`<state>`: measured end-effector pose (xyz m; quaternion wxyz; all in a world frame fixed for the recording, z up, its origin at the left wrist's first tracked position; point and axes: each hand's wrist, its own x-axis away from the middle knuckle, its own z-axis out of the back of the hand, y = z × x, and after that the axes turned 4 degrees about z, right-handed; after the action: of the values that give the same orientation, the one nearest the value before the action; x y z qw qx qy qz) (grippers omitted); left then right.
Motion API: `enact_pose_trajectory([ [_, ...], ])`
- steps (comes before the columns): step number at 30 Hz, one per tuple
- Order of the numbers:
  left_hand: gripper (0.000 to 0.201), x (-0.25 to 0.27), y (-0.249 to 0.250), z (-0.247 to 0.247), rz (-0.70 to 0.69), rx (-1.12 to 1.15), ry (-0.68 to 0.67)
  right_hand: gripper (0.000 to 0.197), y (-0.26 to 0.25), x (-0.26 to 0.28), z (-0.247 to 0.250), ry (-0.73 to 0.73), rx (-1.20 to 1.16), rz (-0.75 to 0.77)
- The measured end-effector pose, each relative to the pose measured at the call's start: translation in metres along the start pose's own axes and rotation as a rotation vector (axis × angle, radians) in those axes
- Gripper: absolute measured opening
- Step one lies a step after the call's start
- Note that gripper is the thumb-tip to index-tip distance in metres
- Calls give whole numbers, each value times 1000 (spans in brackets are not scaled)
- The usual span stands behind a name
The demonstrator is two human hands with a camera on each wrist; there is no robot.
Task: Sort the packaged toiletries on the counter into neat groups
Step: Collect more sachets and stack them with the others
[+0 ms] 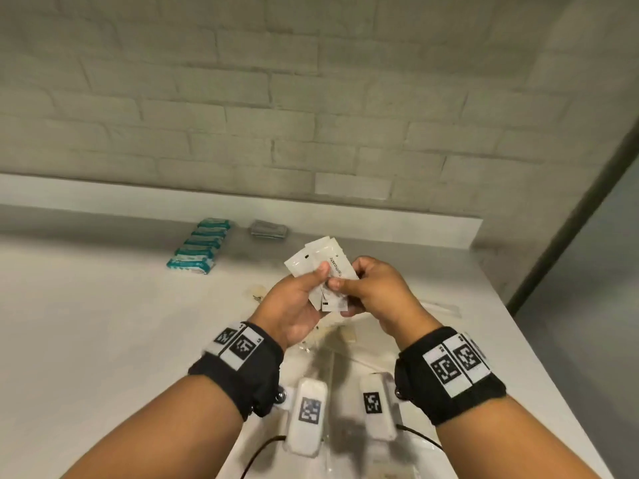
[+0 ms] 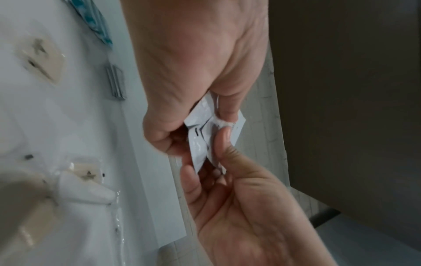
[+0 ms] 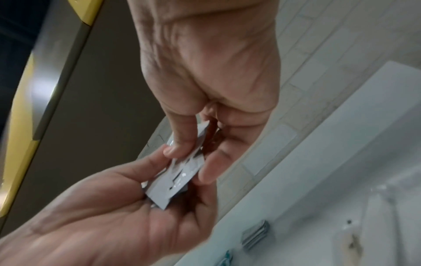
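Note:
Both hands hold a small fan of white sachets above the white counter; one sachet reads "toothpaste". My left hand grips the bundle from below, thumb on top. My right hand pinches the sachets from the right. In the left wrist view the left hand cradles the sachets while the right hand reaches in from above. In the right wrist view the right hand and the left hand meet on the sachets.
A row of teal packets lies at the back left, a grey stack of packets beside it. Clear packets with beige contents lie under my hands, a long clear one to the right. The counter's right edge is close.

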<state>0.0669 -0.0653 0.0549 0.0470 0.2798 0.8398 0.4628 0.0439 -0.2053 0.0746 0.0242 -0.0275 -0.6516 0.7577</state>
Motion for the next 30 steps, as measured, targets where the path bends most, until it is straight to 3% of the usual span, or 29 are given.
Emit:
enact_pose_trajectory([
  [7, 28, 33, 21, 45, 32, 17, 58, 6, -7, -6, -46, 77, 37, 39],
  [11, 25, 45, 38, 73, -9, -7, 110, 9, -16, -12, -51, 192, 19, 79],
  [15, 25, 52, 50, 99, -70, -44, 154, 12, -23, -17, -64, 199, -1, 111],
  [25, 29, 60, 68, 129, -134, -60, 165, 7, -15, -18, -123, 119, -163, 22],
  [30, 21, 68, 76, 136, 14, -35, 111, 10, -15, -11, -151, -52, -345, 44],
])
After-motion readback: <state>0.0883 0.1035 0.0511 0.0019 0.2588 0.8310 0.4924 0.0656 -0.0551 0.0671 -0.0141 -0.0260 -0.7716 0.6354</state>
